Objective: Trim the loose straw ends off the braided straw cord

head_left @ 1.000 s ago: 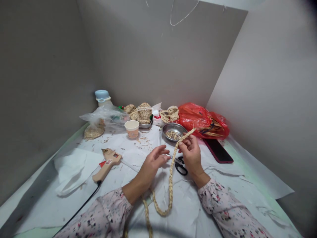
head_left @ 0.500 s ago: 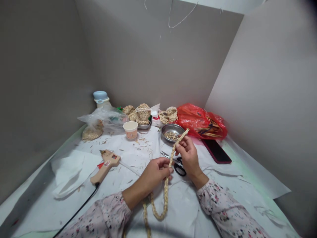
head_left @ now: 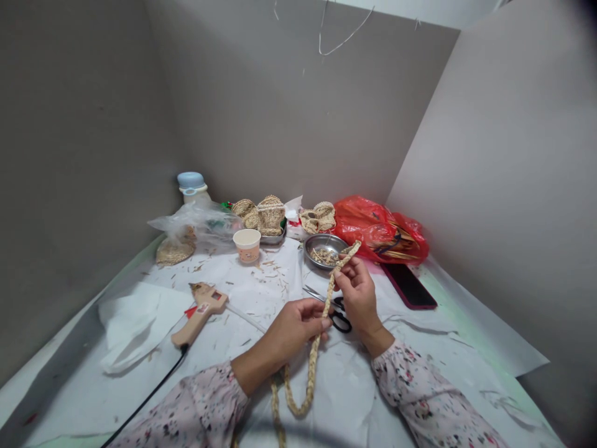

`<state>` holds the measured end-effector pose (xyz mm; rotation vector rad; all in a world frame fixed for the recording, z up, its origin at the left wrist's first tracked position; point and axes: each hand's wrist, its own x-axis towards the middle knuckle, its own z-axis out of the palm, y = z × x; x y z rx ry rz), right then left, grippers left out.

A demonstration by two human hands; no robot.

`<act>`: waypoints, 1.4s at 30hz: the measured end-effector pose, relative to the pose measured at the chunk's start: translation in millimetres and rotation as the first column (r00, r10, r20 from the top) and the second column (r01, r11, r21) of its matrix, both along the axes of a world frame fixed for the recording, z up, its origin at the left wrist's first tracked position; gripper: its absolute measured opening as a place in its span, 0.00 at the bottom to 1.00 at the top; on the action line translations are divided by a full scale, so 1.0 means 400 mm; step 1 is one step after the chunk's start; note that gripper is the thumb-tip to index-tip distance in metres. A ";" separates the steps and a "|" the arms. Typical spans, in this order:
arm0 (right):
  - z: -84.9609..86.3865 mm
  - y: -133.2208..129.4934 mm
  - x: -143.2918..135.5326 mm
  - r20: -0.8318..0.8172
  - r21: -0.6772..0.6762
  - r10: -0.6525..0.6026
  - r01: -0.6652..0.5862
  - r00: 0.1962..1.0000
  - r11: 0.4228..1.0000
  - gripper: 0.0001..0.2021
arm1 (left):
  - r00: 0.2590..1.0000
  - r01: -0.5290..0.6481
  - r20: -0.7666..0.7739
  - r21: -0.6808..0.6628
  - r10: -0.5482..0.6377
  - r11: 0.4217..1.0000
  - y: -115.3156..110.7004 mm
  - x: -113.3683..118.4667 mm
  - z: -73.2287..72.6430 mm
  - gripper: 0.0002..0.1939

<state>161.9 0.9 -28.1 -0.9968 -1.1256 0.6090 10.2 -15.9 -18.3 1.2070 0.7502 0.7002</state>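
A braided straw cord [head_left: 311, 373] runs up between my hands and loops down toward the near edge of the view. My left hand [head_left: 301, 323] pinches it midway. Higher up and to the right, my right hand [head_left: 358, 292] grips it close to its upper end, which sticks out above the fingers. Black-handled scissors [head_left: 342, 322] lie on the white sheet behind the cord, partly hidden by it and my hands. Just beyond my right hand is a metal bowl [head_left: 310, 256] with straw bits in it.
A glue gun [head_left: 198, 317] with its black cable lies left, near crumpled white paper [head_left: 128, 323]. Behind are a paper cup [head_left: 247, 247], woven straw pieces [head_left: 271, 218], a clear plastic bag [head_left: 198, 218] and a bottle [head_left: 191, 183]. A red bag [head_left: 364, 224] and phone [head_left: 410, 287] sit right.
The upper end of the cord has shifted slightly to the right and leans over more. Both hands have moved a little to the right, still holding the cord.
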 end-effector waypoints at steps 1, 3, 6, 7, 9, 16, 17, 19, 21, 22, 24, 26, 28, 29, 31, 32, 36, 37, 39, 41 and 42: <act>0.001 0.000 0.001 0.001 0.007 -0.013 0.013 1.000 1.000 0.12 | 1.000 -0.009 -0.007 -0.006 0.009 1.000 0.000 0.000 0.001 0.12; 0.004 -0.001 0.002 0.001 0.022 -0.039 0.039 0.999 0.999 0.12 | 0.999 -0.026 -0.023 -0.013 0.026 1.000 0.001 -0.002 0.002 0.13; 0.006 -0.003 0.002 0.003 0.051 -0.072 0.072 0.997 0.996 0.13 | 0.999 -0.041 -0.024 -0.026 0.041 0.999 0.005 -0.006 0.003 0.13; 0.007 -0.004 0.002 0.003 0.060 -0.081 0.081 0.997 0.995 0.13 | 0.999 -0.043 -0.015 -0.037 0.042 0.998 0.006 -0.008 0.003 0.13; 0.008 -0.007 0.001 0.000 0.070 -0.085 0.085 0.996 0.994 0.13 | 0.999 -0.044 0.013 -0.064 0.045 0.997 0.009 -0.011 0.002 0.12; -0.004 -0.011 0.003 0.037 0.106 -0.038 0.034 0.999 0.994 0.12 | 0.997 -0.056 0.054 -0.093 0.061 0.994 0.010 -0.012 0.005 0.09; -0.007 -0.010 0.003 0.043 0.106 -0.038 0.033 0.998 0.994 0.13 | 0.997 -0.061 0.048 -0.091 0.066 0.994 0.010 -0.012 0.006 0.09; -0.010 -0.009 0.001 0.046 0.103 -0.044 0.039 0.998 0.994 0.15 | 0.996 -0.071 0.041 -0.081 0.075 0.994 0.011 -0.011 0.006 0.10; -0.011 -0.008 0.000 0.041 0.095 -0.048 0.044 0.998 0.994 0.17 | 0.997 -0.071 0.035 -0.069 0.074 0.995 0.013 -0.011 0.004 0.10; -0.011 -0.007 -0.001 0.039 0.094 -0.050 0.046 0.998 0.995 0.17 | 0.997 -0.069 0.031 -0.061 0.071 0.996 0.013 -0.011 0.003 0.10; -0.010 -0.007 -0.002 0.040 0.093 -0.055 0.051 0.998 0.994 0.16 | 0.998 -0.065 0.024 -0.044 0.066 0.997 0.013 -0.011 0.003 0.09; -0.010 -0.007 -0.002 0.053 0.098 -0.064 0.059 0.997 0.993 0.16 | 0.998 -0.068 0.018 -0.025 0.068 0.997 0.012 -0.011 0.006 0.08; -0.010 -0.006 -0.002 0.064 0.103 -0.072 0.065 0.995 0.993 0.16 | 0.997 -0.074 0.017 -0.014 0.075 0.997 0.010 -0.011 0.011 0.08; -0.010 -0.006 -0.002 0.069 0.104 -0.078 0.070 0.995 0.992 0.16 | 0.997 -0.080 0.017 -0.015 0.080 0.997 0.010 -0.011 0.013 0.08; -0.009 -0.006 -0.002 0.076 0.107 -0.091 0.083 0.993 0.991 0.16 | 0.995 -0.093 0.021 -0.024 0.093 0.995 0.009 -0.010 0.015 0.08; -0.009 -0.006 -0.002 0.078 0.109 -0.099 0.090 0.992 0.990 0.16 | 0.995 -0.100 0.026 -0.030 0.101 0.995 0.009 -0.011 0.014 0.08; -0.009 -0.007 -0.002 0.083 0.129 -0.141 0.130 0.986 0.983 0.15 | 0.994 -0.099 0.033 -0.035 0.100 0.994 0.011 -0.012 0.007 0.12; -0.011 -0.008 -0.002 0.091 0.139 -0.156 0.142 0.984 0.980 0.15 | 0.995 -0.094 0.031 -0.032 0.095 0.995 0.012 -0.012 0.005 0.11; -0.014 -0.011 -0.003 0.120 0.162 -0.183 0.163 0.976 0.973 0.16 | 0.996 -0.088 0.024 -0.023 0.089 0.996 0.013 -0.012 0.004 0.10; -0.016 -0.015 -0.004 0.158 0.185 -0.202 0.172 0.967 0.967 0.17 | 0.995 -0.098 0.015 -0.013 0.098 0.995 0.013 -0.012 0.005 0.09; -0.016 -0.017 -0.004 0.173 0.195 -0.208 0.174 0.963 0.965 0.17 | 0.994 -0.106 0.010 -0.011 0.106 0.994 0.014 -0.011 0.006 0.08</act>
